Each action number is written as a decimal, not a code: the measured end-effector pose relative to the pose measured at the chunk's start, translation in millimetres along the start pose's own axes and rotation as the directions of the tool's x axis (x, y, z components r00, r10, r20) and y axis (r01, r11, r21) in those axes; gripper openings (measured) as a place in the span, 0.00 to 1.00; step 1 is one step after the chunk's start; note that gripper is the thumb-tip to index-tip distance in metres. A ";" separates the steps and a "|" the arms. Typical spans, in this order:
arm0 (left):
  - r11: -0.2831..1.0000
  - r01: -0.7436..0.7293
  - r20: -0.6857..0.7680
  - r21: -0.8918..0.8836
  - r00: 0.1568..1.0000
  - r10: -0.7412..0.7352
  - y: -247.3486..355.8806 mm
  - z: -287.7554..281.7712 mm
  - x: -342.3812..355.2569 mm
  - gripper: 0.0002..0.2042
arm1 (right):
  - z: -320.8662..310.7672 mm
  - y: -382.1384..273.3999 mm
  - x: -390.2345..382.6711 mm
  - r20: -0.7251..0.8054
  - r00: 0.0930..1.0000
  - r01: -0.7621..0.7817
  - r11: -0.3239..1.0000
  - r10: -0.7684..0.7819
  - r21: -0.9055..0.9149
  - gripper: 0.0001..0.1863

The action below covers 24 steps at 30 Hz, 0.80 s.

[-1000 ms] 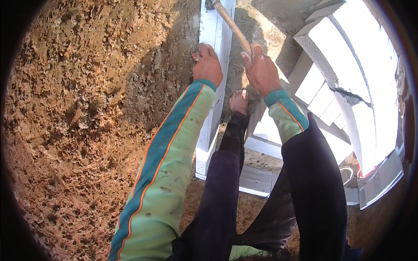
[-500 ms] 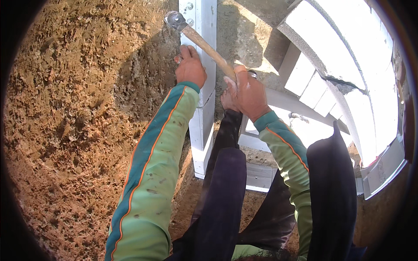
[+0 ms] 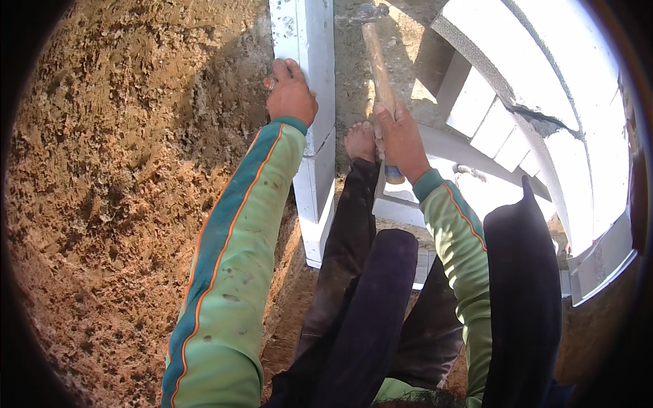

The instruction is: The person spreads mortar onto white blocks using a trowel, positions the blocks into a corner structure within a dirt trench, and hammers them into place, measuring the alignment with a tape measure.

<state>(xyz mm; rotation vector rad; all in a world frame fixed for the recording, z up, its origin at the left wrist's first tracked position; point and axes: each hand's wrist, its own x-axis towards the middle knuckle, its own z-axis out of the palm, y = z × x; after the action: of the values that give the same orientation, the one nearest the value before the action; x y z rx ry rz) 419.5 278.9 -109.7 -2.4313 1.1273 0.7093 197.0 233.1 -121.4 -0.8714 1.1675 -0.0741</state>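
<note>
Head view: wooden-handled metal hammer (image 3: pixel 378 64) is gripped by right hand (image 3: pixel 405 144); long white block (image 3: pixel 317 75) should be steadied by left hand (image 3: pixel 292 102), grip unclear.

Light-green sleeves (image 3: pixel 253 272), dirt-spotted; teal stripes (image 3: pixel 219 217), orange piping (image 3: pixel 216 264), teal cuffs (image 3: pixel 290 124). Dark trousers (image 3: pixel 342 231), ring (image 3: pixel 272 84) on left hand (image 3: pixel 291 99).

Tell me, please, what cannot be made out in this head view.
In the head view:
Hammer head: blurred.
Wooden handle, middle: hidden by the right grip.
White block, far end: cut off by the top edge.
Left grip, palm side: hidden by its back.
</note>
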 end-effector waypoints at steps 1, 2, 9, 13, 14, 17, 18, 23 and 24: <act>1.000 -0.007 -0.008 0.004 1.000 0.007 1.4 -1.5 -0.2 0.42 | 0.4 -14.3 17.5 0.023 0.992 -0.128 0.977 0.126 0.171 0.20; 1.000 -0.007 -0.021 0.010 1.000 0.008 1.5 -2.6 -0.6 0.41 | 3.0 -26.0 37.1 0.074 0.968 -0.250 0.910 0.239 0.332 0.19; 0.999 -0.053 -0.019 0.000 0.998 0.053 4.0 0.5 3.6 0.41 | 73.9 -52.8 128.0 0.047 0.972 -0.227 0.880 0.228 0.417 0.17; 0.999 -0.046 -0.038 0.001 0.998 0.046 -3.0 3.1 0.2 0.41 | 49.4 -52.1 119.4 0.090 0.973 -0.230 0.909 0.212 0.348 0.18; 0.999 -0.038 -0.034 -0.011 0.999 0.037 -6.3 3.2 -1.4 0.41 | 57.1 -53.1 113.1 0.054 0.979 -0.199 0.884 0.195 0.423 0.18; 0.998 -0.069 -0.049 -0.016 0.996 0.068 -2.3 2.8 1.0 0.40 | 65.7 -50.0 114.2 0.071 0.977 -0.214 0.890 0.203 0.403 0.18; 0.994 -0.104 -0.081 -0.031 0.992 0.101 -5.3 5.6 0.7 0.40 | 65.9 -41.9 115.5 0.104 0.967 -0.255 0.901 0.233 0.351 0.17; 0.996 -0.088 -0.090 0.022 0.992 0.090 -0.3 6.6 2.9 0.37 | -6.8 18.5 104.6 0.116 0.877 0.450 0.710 -0.467 -0.542 0.12; 0.995 -0.089 -0.110 0.034 0.990 0.092 -0.9 7.8 4.7 0.37 | -12.0 38.1 99.0 0.287 0.665 0.612 0.283 -0.690 -0.738 0.11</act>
<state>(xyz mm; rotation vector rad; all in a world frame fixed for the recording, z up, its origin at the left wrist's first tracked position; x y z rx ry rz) 420.6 280.6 -118.7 -2.4346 1.2886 0.5865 215.4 205.3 -222.8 -2.1949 0.7957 -0.2901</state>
